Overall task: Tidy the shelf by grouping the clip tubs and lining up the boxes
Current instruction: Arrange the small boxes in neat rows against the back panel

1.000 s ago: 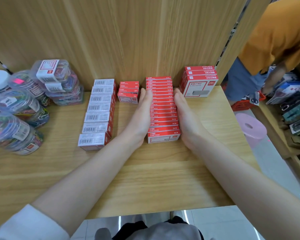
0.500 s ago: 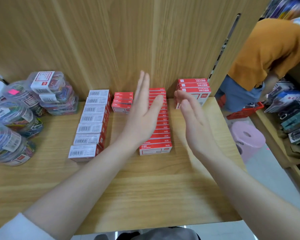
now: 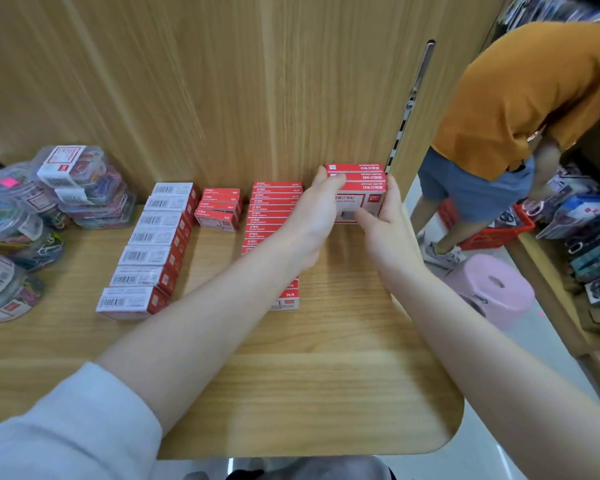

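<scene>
At the back right of the wooden shelf [image 3: 326,393] stands a group of taller red-and-white boxes [image 3: 364,178]. My left hand [image 3: 312,220] grips its left side and my right hand [image 3: 385,223] grips its right side and front. A long row of thin red boxes [image 3: 274,206] runs forward beside it, partly hidden under my left forearm. Further left sit a short stack of red boxes [image 3: 219,209] and a row of white-topped boxes with barcodes [image 3: 153,244]. Clear clip tubs [image 3: 84,185] full of coloured clips are piled at the far left.
More round clip tubs [image 3: 0,271] stand along the shelf's left edge. The wooden back panel [image 3: 222,98] rises right behind the boxes. To the right, a person in an orange shirt [image 3: 520,98] bends over another shelf; a pink stool [image 3: 492,289] is on the floor.
Both hands left the sides of the long red row, lifted, and moved right and back to take hold of the taller boxes at the back right.
</scene>
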`<state>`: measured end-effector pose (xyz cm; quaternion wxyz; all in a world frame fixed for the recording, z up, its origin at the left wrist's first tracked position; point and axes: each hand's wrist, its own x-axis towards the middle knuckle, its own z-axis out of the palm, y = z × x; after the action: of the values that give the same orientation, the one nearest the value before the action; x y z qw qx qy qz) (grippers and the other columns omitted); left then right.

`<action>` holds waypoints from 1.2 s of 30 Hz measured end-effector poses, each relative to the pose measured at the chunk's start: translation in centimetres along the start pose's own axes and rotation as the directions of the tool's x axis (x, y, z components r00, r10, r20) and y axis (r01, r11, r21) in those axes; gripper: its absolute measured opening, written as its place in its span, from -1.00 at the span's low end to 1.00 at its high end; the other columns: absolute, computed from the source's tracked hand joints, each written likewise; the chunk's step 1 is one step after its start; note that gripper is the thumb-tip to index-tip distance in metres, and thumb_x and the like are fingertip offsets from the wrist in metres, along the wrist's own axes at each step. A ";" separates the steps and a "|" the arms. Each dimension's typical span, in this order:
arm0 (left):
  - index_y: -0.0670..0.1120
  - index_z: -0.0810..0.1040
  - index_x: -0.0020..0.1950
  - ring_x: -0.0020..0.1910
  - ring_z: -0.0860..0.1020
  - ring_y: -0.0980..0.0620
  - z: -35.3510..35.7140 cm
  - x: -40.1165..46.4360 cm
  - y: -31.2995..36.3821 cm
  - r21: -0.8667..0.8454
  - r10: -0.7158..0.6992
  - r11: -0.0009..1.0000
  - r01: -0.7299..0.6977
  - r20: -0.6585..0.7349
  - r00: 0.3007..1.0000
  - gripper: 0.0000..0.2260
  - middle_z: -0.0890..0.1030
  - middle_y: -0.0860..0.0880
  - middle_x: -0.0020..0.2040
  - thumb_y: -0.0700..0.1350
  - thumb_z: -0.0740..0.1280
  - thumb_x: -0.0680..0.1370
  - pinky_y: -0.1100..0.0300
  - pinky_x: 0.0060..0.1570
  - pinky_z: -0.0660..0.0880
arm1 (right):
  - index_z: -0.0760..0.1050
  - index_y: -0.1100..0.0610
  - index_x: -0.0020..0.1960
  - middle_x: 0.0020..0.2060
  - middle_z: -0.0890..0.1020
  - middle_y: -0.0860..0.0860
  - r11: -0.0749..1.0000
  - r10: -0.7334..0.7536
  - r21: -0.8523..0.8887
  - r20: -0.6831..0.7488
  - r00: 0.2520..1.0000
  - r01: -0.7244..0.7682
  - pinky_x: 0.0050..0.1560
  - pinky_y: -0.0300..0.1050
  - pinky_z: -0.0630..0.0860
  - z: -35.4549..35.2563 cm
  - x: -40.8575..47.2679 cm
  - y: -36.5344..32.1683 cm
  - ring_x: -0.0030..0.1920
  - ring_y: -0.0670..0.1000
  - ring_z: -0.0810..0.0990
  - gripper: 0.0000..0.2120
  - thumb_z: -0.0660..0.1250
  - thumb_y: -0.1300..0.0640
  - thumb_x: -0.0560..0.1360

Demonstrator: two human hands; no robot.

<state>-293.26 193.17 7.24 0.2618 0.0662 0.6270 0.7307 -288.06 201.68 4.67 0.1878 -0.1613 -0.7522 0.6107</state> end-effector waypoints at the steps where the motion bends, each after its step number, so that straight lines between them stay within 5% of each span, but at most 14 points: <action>1: -0.06 0.11 0.49 0.17 0.47 0.08 0.1 0.2 -0.1 -0.003 -0.004 1.000 0.004 -0.004 1.000 -0.53 0.53 0.05 0.09 -0.05 0.11 0.60 0.03 0.40 0.22 | 0.02 0.16 0.49 0.29 0.43 0.01 1.000 0.005 0.012 0.003 1.000 -0.005 -0.05 -0.66 0.32 0.0 0.0 -0.1 0.20 -0.14 0.43 -0.42 0.10 0.39 0.52; 4: -0.06 0.07 0.50 0.12 0.47 0.12 0.3 0.2 -0.3 0.005 0.008 1.000 -0.008 -0.029 1.000 -0.53 0.51 0.12 -0.03 -0.06 0.10 0.61 0.04 0.40 0.21 | 0.02 0.17 0.49 0.25 0.44 0.00 0.999 0.004 0.036 0.022 1.000 -0.005 -0.09 -0.64 0.34 -0.3 0.0 -0.2 0.12 -0.18 0.46 -0.41 0.08 0.43 0.52; 7: -0.06 -0.01 0.52 0.13 0.44 0.14 0.4 0.1 -0.4 0.033 0.022 0.999 -0.021 -0.037 0.999 -0.49 0.49 0.15 -0.03 -0.05 0.09 0.61 0.05 0.41 0.19 | 0.03 0.14 0.48 0.22 0.43 -0.02 0.998 0.001 0.059 0.052 0.999 -0.004 0.10 -0.50 0.40 -0.6 0.0 0.0 0.16 -0.16 0.44 -0.41 0.08 0.43 0.51; 11: -0.02 -0.07 0.52 0.26 0.28 0.21 0.5 -1.1 -0.1 0.113 0.060 0.992 -0.058 -0.016 0.998 -0.47 0.33 0.06 0.40 -0.03 0.10 0.61 0.16 0.42 0.06 | -0.02 0.07 0.50 0.29 0.29 -0.16 1.000 0.018 -0.011 0.038 0.999 -0.017 0.42 -0.07 0.22 -1.8 0.2 0.8 0.30 -0.21 0.26 -0.37 0.17 0.26 0.50; 14: 0.03 -0.08 0.52 0.16 0.20 0.31 0.3 -2.3 0.6 0.173 0.112 0.979 -0.110 -0.003 0.994 -0.49 0.17 0.05 0.49 -0.05 0.07 0.62 0.30 0.25 0.08 | -0.07 0.12 0.51 0.46 0.15 -0.07 0.999 -0.016 -0.044 0.039 0.999 0.018 0.42 -0.23 0.06 -2.5 0.0 0.6 0.35 -0.24 0.11 -0.36 0.17 0.29 0.53; 17: 0.00 -0.05 0.52 0.39 0.13 0.27 -0.8 -3.5 1.2 0.199 0.218 0.958 -0.206 -0.038 0.975 -0.51 0.06 0.06 0.53 -0.11 0.06 0.63 0.30 0.34 0.05 | -0.04 0.15 0.50 0.47 0.14 -0.01 0.991 -0.098 -0.092 0.038 0.994 0.101 0.32 -0.40 0.04 -2.7 0.0 0.1 0.31 -0.30 0.10 -0.37 0.16 0.34 0.52; 23: -0.10 0.19 0.46 0.38 0.23 0.24 -6.5 -6.8 1.5 0.371 0.460 0.843 -0.390 -0.121 0.880 -0.56 0.28 0.07 0.42 -0.27 0.15 0.59 0.42 0.34 0.18 | 0.20 0.17 0.41 0.39 0.25 -0.05 0.858 -0.469 -0.176 0.113 0.876 0.482 0.45 -0.28 0.03 -0.1 -2.6 -2.8 0.46 -0.09 0.10 -0.48 0.16 0.32 0.46; 25: -0.11 0.25 0.43 0.37 0.28 0.21 -9.9 -7.6 1.2 0.523 0.545 0.741 -0.421 -0.103 0.832 -0.55 0.33 0.09 0.36 -0.21 0.18 0.54 0.39 0.36 0.18 | 0.36 0.20 0.30 0.32 0.35 -0.01 0.789 -0.546 -0.207 0.198 0.814 0.579 0.43 -0.22 0.09 1.9 -3.7 -3.8 0.42 -0.05 0.19 -0.58 0.18 0.34 0.45; 29: -0.21 0.36 0.37 0.35 0.29 0.10 -17.0 -9.4 0.7 0.877 0.650 0.286 -0.386 0.118 0.751 -0.54 0.37 -0.12 0.38 -0.09 0.22 0.49 0.41 0.35 0.10 | 0.50 0.21 0.13 0.16 0.55 0.11 0.652 -0.482 -0.434 0.396 0.782 0.622 0.27 -0.26 0.20 6.4 -3.8 -5.1 0.26 0.10 0.44 -0.74 0.26 0.29 0.45; 34: -0.11 -0.05 0.51 0.46 -0.17 0.17 -23.9 -10.3 1.3 0.935 0.154 0.053 -0.351 0.339 0.928 0.10 -0.15 0.03 0.52 0.49 0.27 0.21 0.15 0.47 -0.12 | 0.45 0.18 0.25 0.17 0.55 0.15 0.508 -0.202 -0.731 0.414 0.887 0.457 0.19 0.02 0.40 12.2 -1.5 -5.5 0.21 0.16 0.48 -0.63 0.32 0.16 0.46; 36: -0.08 -0.18 0.51 0.38 -0.28 0.23 -25.6 -10.2 1.6 0.931 0.031 -0.053 -0.362 0.364 0.931 0.19 -0.29 0.07 0.48 0.50 0.30 0.15 0.14 0.47 -0.16 | 0.42 0.18 0.25 0.18 0.52 0.15 0.404 -0.149 -0.810 0.401 0.904 0.426 0.13 0.07 0.45 13.7 -0.8 -5.5 0.21 0.18 0.48 -0.61 0.33 0.13 0.45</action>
<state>-295.87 165.73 5.85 0.0975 0.4069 0.9047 0.0797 -293.95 188.45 7.45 0.0773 -0.0182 -0.9913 0.1049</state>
